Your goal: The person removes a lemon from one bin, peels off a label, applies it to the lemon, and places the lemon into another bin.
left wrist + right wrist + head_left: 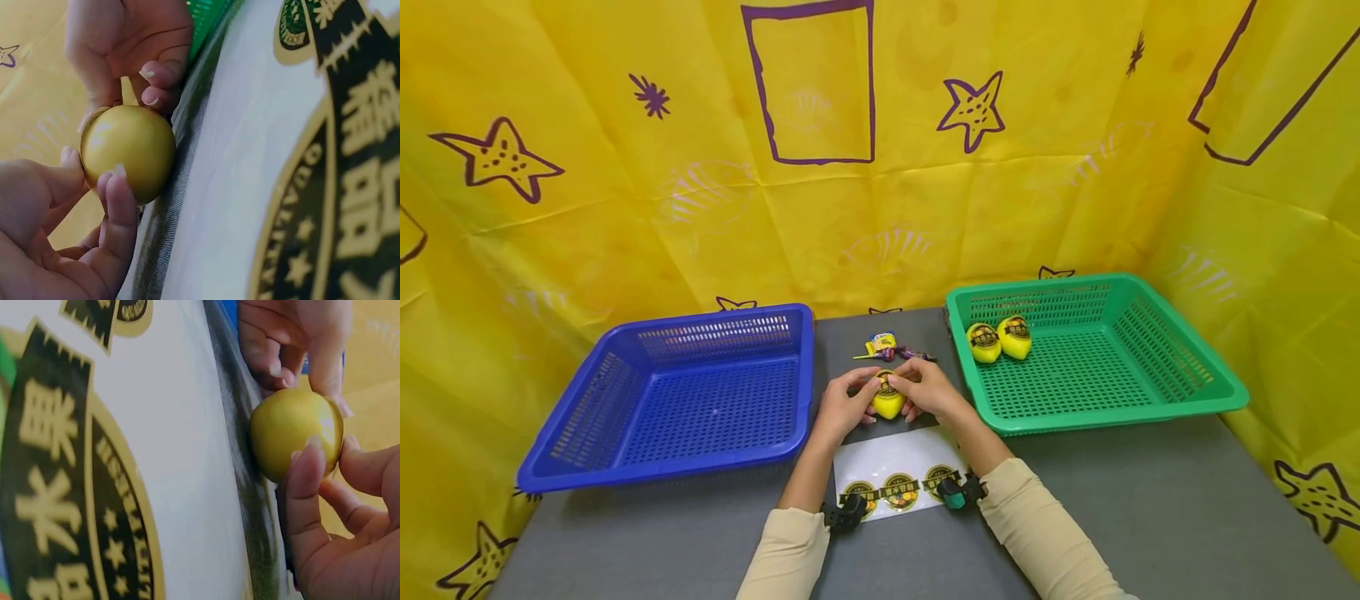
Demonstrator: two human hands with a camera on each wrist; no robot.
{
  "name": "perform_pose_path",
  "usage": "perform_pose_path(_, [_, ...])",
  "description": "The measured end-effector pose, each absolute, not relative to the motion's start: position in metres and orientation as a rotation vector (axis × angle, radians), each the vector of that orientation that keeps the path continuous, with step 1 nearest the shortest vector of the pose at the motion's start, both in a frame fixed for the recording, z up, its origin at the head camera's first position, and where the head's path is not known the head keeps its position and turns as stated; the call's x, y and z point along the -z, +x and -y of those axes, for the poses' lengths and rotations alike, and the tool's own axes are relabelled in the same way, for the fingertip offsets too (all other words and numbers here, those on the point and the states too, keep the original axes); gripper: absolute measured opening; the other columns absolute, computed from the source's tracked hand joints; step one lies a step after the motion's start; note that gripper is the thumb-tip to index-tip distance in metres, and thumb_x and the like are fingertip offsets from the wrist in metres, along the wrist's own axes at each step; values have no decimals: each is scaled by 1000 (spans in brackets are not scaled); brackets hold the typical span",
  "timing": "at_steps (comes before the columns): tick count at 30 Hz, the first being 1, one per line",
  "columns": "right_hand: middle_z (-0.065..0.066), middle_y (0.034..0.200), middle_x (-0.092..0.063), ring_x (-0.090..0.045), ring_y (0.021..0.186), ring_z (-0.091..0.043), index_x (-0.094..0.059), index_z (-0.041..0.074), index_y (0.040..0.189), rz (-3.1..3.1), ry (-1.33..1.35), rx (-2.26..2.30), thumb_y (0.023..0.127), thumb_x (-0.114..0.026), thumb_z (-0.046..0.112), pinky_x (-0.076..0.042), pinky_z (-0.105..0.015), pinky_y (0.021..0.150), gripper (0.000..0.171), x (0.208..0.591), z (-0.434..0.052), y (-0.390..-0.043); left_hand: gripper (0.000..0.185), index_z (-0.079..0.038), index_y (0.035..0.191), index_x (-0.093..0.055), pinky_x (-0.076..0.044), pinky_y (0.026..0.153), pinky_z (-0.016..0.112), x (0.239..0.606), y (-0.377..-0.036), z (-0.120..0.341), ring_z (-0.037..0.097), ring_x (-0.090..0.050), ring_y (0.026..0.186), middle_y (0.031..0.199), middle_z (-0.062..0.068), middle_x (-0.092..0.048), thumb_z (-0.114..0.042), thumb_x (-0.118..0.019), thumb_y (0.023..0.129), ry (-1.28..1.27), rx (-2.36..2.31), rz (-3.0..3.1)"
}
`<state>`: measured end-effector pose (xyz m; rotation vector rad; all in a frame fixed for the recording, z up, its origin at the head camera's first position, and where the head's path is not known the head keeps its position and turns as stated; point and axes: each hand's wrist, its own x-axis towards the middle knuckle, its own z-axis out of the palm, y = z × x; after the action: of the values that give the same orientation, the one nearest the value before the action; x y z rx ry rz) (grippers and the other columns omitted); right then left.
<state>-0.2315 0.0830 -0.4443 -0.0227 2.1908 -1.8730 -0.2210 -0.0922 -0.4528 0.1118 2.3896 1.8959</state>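
Both hands meet over the grey table (1150, 500) and hold one yellow lemon-shaped ball (887, 403) with a round dark label on top. My left hand (859, 397) grips its left side; in the left wrist view its thumb and fingers (117, 206) curl round the ball (128, 153). My right hand (912, 390) pinches the right side and top, and its fingers (306, 487) wrap the ball (294, 431) in the right wrist view. Just in front of the hands lies a white sticker sheet (887, 454) bearing three round labels.
A blue basket (625, 475) stands at the left. At the right, a green basket (1120, 412) holds two labelled yellow balls (998, 339). A few small wrapped sweets (886, 345) lie between the baskets, behind the hands. Yellow patterned cloth walls surround the table.
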Motion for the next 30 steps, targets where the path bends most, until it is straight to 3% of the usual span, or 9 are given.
perform_pose_path(5, [-15,88,-62,-55,49,-17,-61,-6,114,-2096,18,1944,98,-64,4,-53,-28,47,19,443,-83,-232,32,3,128,-65,-57,58,28,451,-221,97,15,-61,60,113,25,-62,2,-63,96,137,-2003,-2242])
perform_pose_path(13, [-13,90,-60,-53,54,-15,-62,-6,119,-1921,157,2138,97,-59,-3,-48,-23,48,22,454,-83,-231,42,4,130,-64,-59,62,30,450,-221,97,16,-63,66,115,27,-62,16,-60,91,129,-2007,-2225])
perform_pose_path(17, [-10,86,-59,-49,54,-14,-63,-3,117,-2035,180,2134,99,-59,7,-42,-22,46,21,460,-80,-228,44,3,132,-62,-60,64,36,451,-219,98,21,-66,68,113,26,-61,15,-63,89,115,-2005,-2210])
perform_pose_path(20, [-10,92,-60,-52,66,-16,-61,-1,118,-2319,82,1918,99,-64,26,-44,-26,55,33,457,-76,-223,43,3,133,-61,-60,66,39,451,-218,98,24,-68,72,113,25,-62,7,-67,91,132,-1970,-2236])
perform_pose_path(23, [-12,101,-61,-57,82,-23,-57,1,121,-2581,-93,1617,91,-74,36,-48,-35,68,49,451,-74,-218,37,2,132,-62,-59,67,39,452,-218,96,23,-67,75,116,23,-63,4,-64,94,147,-1929,-2302])
perform_pose_path(26, [-15,105,-61,-60,90,-29,-56,2,123,-2771,-219,1342,83,-82,38,-50,-43,76,60,444,-72,-216,35,1,129,-65,-58,66,38,451,-218,94,21,-67,76,118,22,-64,8,-53,97,142,-1891,-2363])
perform_pose_path(30, [-11,99,-63,-60,84,-26,-59,5,121,-2948,-289,1022,78,-85,36,-50,-43,73,59,428,-69,-210,42,1,130,-63,-57,65,36,449,-218,93,21,-68,75,118,23,-64,13,-40,97,106,-1863,-2366])
